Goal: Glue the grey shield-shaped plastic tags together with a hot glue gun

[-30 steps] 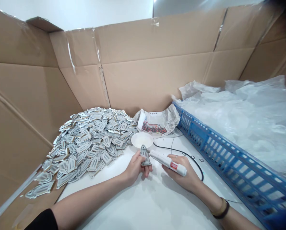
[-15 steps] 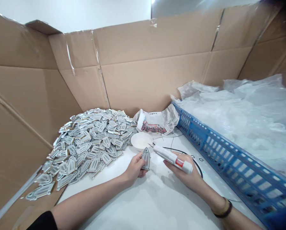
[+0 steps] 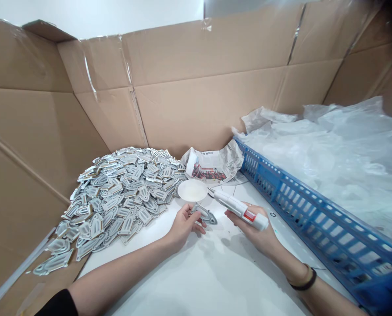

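My left hand [image 3: 185,227] pinches a small grey pointed part [image 3: 205,214] between thumb and fingers, its tip turned to the right. My right hand [image 3: 253,226] is wrapped around a white pen-shaped tool [image 3: 237,207] with a red label and a thin metal tip. That tip points up and left, above the grey part and apart from it. Just behind both hands stands a shallow white dish [image 3: 192,190]. To the left lies a large heap of similar grey parts [image 3: 126,188].
A blue plastic crate [image 3: 291,195] full of clear plastic bags [image 3: 334,149] runs along the right. Crumpled newspaper [image 3: 212,169] lies behind the dish. Tall cardboard walls [image 3: 209,96] enclose the white tabletop [image 3: 196,272] at the back and left.
The grey part in my left hand has turned from upright to lying slanted, its tip now towards the right. My right hand and the pen-shaped tool have shifted slightly. The view has moved a little.
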The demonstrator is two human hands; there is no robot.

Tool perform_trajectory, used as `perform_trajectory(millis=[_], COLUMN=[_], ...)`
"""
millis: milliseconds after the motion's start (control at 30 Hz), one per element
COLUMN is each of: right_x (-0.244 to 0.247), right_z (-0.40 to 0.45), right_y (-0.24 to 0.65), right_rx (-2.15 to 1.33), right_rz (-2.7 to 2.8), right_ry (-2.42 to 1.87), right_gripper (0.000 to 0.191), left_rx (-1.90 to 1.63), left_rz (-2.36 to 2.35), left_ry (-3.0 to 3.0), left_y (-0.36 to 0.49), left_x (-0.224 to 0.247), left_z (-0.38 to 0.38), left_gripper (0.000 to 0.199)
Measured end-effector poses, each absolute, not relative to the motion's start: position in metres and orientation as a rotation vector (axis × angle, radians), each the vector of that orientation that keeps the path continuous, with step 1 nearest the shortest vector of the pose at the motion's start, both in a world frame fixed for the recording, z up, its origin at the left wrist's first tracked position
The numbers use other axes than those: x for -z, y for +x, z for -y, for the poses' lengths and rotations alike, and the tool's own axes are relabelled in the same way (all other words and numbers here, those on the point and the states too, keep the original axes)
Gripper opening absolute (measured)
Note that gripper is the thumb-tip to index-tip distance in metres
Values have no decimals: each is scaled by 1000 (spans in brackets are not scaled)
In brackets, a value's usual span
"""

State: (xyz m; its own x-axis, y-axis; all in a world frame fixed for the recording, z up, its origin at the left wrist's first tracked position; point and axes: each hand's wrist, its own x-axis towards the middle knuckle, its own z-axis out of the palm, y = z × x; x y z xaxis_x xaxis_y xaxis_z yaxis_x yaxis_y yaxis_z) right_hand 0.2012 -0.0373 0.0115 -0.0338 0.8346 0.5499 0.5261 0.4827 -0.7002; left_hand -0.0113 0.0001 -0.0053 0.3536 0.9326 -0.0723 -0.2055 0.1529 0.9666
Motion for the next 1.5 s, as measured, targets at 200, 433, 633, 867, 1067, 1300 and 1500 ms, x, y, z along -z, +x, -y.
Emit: perform_trajectory(millis=[200,433,633,867,1067,1300,1500], right_x=[-12,-10,5,13,11,2,1], right_z=[38,39,36,34,35,36,36], right_y=[200,198,203,204,204,202,201], right_rx=[-327,-337,-252,-190,-195,-244,-213], right_rz=[1804,2019,2164,2187,2182,2213,2204], right_ry=[-1120,-1028,-1103,-1161,-1171,-1203,-1222], right_gripper=[33,32,21,18,20,23,25], left_rx=[-1052,-1055,-1068,-1071,-1078,-1079,-1069], left_rz=[-856,-912,-903,-905,-892,-888,-894], left_ry=[1053,1068,1061,1069,1074,1082,1085], left_y=[-9,-11,-10,-10,-10,-10,-11], left_x=[7,12,12,12,12,14,12], left_z=[-3,-4,-5,-4,-3,-3,-2], left_gripper=[59,52,51,52,51,50,52])
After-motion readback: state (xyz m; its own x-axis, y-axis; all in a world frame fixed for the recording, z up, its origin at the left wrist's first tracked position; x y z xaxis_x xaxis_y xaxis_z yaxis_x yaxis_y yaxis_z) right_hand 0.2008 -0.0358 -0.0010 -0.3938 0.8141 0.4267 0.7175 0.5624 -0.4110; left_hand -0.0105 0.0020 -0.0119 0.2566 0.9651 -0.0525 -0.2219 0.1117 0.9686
